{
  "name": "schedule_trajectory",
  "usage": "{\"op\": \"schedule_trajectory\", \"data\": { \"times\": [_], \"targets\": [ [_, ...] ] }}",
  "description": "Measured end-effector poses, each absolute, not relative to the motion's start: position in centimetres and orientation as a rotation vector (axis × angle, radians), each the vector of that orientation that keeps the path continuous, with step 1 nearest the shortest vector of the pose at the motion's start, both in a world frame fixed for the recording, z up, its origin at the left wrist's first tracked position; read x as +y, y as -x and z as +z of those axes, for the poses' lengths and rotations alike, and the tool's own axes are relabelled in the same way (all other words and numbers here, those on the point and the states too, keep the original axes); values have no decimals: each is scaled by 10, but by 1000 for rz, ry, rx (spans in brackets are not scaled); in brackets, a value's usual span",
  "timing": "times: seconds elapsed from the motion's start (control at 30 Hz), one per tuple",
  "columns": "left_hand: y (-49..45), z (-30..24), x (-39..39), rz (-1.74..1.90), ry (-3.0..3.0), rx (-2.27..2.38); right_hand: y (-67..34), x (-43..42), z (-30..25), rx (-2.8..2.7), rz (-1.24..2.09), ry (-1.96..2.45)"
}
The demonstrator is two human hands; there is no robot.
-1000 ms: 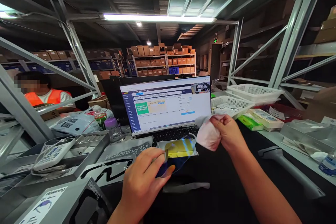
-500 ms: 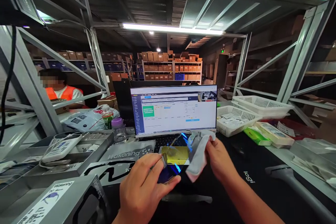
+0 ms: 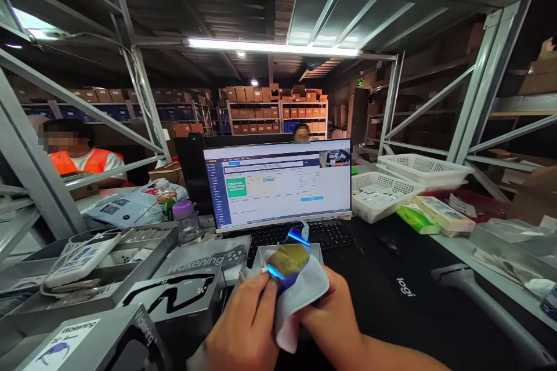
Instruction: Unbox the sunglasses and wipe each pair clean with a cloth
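Observation:
A shiny mirrored eyewear lens (image 3: 290, 261), yellow with blue glints, is held up in front of the keyboard. My left hand (image 3: 246, 322) has its fingers closed on the lens's left edge. My right hand (image 3: 333, 324) grips a pale grey wiping cloth (image 3: 307, 290), which is folded around the lens's lower right side. The cloth hides part of the lens and some right-hand fingertips. Behind the lens shows the rim of a light grey open box (image 3: 317, 250).
A monitor (image 3: 278, 185) and keyboard (image 3: 335, 236) stand ahead. Grey Wakening boxes (image 3: 174, 293) and a purple-capped bottle (image 3: 185, 220) are on the left. On the right are a mouse (image 3: 389, 245), handheld scanner (image 3: 461, 275) and white baskets (image 3: 378, 196). A person in an orange vest (image 3: 93, 163) is beyond the rack.
My right hand has moved left and down, bringing the cloth against the lens. Both hands are now close together and lower. The view has shifted slightly, and a head appears behind the monitor.

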State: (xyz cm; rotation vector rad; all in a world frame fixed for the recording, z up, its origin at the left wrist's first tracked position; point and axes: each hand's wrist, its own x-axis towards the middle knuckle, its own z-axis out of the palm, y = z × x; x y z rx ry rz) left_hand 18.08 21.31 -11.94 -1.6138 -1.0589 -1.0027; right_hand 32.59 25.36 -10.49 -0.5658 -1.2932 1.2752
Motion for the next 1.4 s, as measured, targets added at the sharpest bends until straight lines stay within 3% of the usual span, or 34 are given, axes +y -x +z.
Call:
{"op": "schedule_trajectory", "data": {
  "times": [0.27, 0.5, 0.87, 1.1, 1.4],
  "targets": [
    [-190, -117, 211, -1034, 1771, -888, -356, 287, -75, -847, 1672, 497],
    [-180, -115, 212, -1003, 1687, -974, -322, 261, -109, -1289, 1193, 640],
    [-190, -110, 215, -1132, 1800, -1008, -362, 320, -75, -1065, 1527, 625],
    [-171, -86, 215, -1337, 1803, -1063, -426, 359, -55, -873, 1060, 549],
    [-168, -95, 213, -1205, 1805, -966, -450, 357, -53, -1002, 873, 509]
  ]
}}
